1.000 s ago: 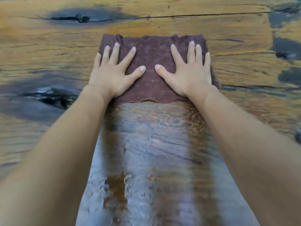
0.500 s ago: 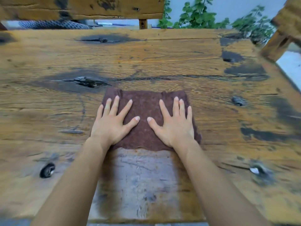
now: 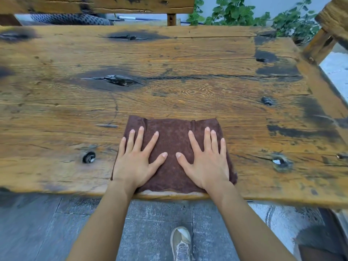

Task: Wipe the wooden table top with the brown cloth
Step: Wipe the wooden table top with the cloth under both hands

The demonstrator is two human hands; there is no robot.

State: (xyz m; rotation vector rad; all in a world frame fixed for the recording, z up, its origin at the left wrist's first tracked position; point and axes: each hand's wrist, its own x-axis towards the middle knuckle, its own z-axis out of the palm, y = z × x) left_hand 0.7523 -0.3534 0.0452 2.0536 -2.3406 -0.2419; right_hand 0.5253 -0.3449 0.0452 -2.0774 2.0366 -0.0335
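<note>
both palms lie flat, fingers spread: left hand (image 3: 135,162) on the left half of the brown cloth (image 3: 174,146), right hand (image 3: 205,161) on its right half, at the near edge of the wooden table top (image 3: 188,76).

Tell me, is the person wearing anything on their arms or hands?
No. Both forearms are bare, with no sleeves in view. The left hand and right hand carry no gloves, rings, watch or bracelets, and the nails look short and unpainted.
</note>
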